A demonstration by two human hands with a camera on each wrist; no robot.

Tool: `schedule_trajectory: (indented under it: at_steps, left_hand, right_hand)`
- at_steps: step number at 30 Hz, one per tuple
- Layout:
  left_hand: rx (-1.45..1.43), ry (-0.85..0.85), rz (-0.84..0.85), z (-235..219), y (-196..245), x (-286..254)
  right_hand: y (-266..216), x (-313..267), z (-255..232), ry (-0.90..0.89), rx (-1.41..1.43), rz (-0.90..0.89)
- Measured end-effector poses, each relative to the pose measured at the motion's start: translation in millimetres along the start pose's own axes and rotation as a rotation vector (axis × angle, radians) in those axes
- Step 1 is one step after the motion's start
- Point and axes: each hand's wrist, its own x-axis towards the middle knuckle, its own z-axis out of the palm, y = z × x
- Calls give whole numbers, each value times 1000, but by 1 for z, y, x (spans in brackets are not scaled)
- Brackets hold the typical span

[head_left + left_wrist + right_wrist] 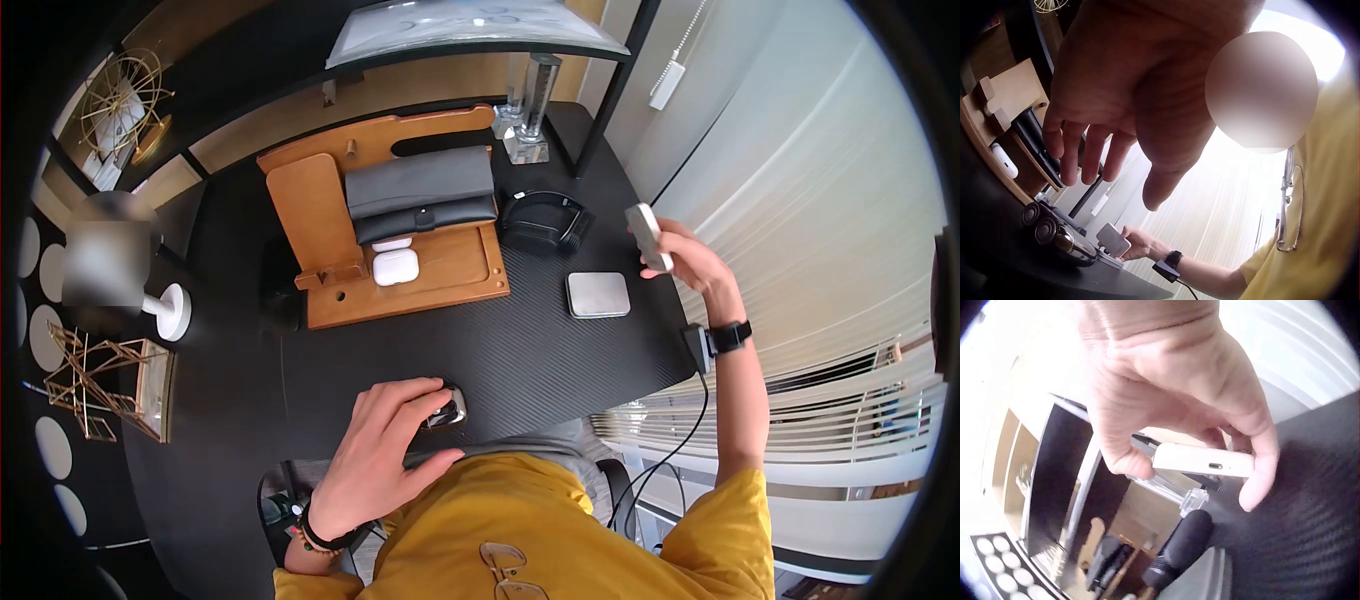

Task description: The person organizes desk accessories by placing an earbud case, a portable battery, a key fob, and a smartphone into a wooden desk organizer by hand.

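Note:
In the head view my left hand (372,455) is over the near edge of the black desk, its fingertips by a small dark, shiny shaver (452,408). The left wrist view shows that hand (1138,94) with loosely extended fingers, holding nothing, and the two round heads of the shaver (1066,240) below. My right hand (697,262) holds a slim white device (651,238) above the desk's right edge. Seen from the right wrist, thumb and fingers of this hand (1179,381) pinch the device (1200,460) at its ends; a small port shows on its side.
A silver tin (598,295) lies left of the right hand, with black headphones (543,222) behind. The wooden organizer (410,300) bears a grey case (420,182) and a white earbud case (396,267). Glass pieces (530,140) stand farther back. A cable (690,435) hangs at the right.

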Motion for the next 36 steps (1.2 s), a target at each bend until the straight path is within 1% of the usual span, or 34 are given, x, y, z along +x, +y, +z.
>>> schedule_trajectory:
  at_steps: [1,2,4,5,6,8,10,12,13,15,16,18,19,20,22,24,27,29,31,32,34,35,36]
  left_hand:
    - [-15,-10,7,1,0,0]
    - [-17,-5,0,2,-1,-1]
    - [-51,-2,28,4,-2,-3]
    - [-53,3,20,3,-1,-3]
    - [-52,-4,25,3,-1,-4]
    - [-50,-10,27,1,0,-4]
    - [-41,-16,38,-1,2,-3]
    - [-36,-17,37,-2,1,-5]
    - [-32,-20,38,-2,1,-5]
    - [-33,-13,43,-2,1,-7]
    - [-35,-9,49,-2,1,-7]
    - [-34,-9,48,-3,1,-7]
    - [-33,-12,48,-3,1,-8]
    - [-33,-11,49,-3,0,-8]
    - [-40,-12,49,-1,-1,-8]
    - [-48,-13,54,-1,-4,-9]
    - [-68,-17,58,-2,-6,-9]
    - [-80,-16,57,0,-8,-9]
    - [-219,38,-53,6,-9,-10]
    - [-217,45,-63,7,-7,-8]
    - [-426,151,-132,7,-3,-4]
    - [-454,156,-95,6,-5,-1]
    - [-446,160,-101,8,-4,2]
  right_hand:
    - [6,-5,-1,-95,254,-57]
    - [6,-13,4,-102,250,-55]
    - [-2,-30,14,-279,591,-141]
    - [-3,-35,22,-272,663,-137]
    - [-1,-37,26,-277,661,-133]
    - [-4,-42,40,-282,817,-187]
    - [-12,-49,47,-285,807,-172]
    - [-13,-50,49,-65,427,-155]
    - [-15,-49,52,-67,425,-156]
    - [-22,-48,63,22,-350,-295]
    - [-27,-51,70,13,-537,-420]
    - [-46,-58,90,0,-758,-560]
    - [-45,-59,94,-22,-808,-579]
    - [-46,-58,98,-22,-809,-580]
    - [-46,-57,105,-49,-990,-432]
    - [-44,-55,106,-43,-1018,-464]
    - [-50,-57,111,-12,-1011,-426]
    - [-55,-63,120,-17,-923,-471]
    - [-63,-74,138,-28,-794,-547]
    - [-73,-85,151,-22,-737,-570]
    - [-87,-100,179,-69,-580,-716]
    - [-94,-107,192,-107,-498,-793]
    - [-101,-112,207,-140,-427,-851]
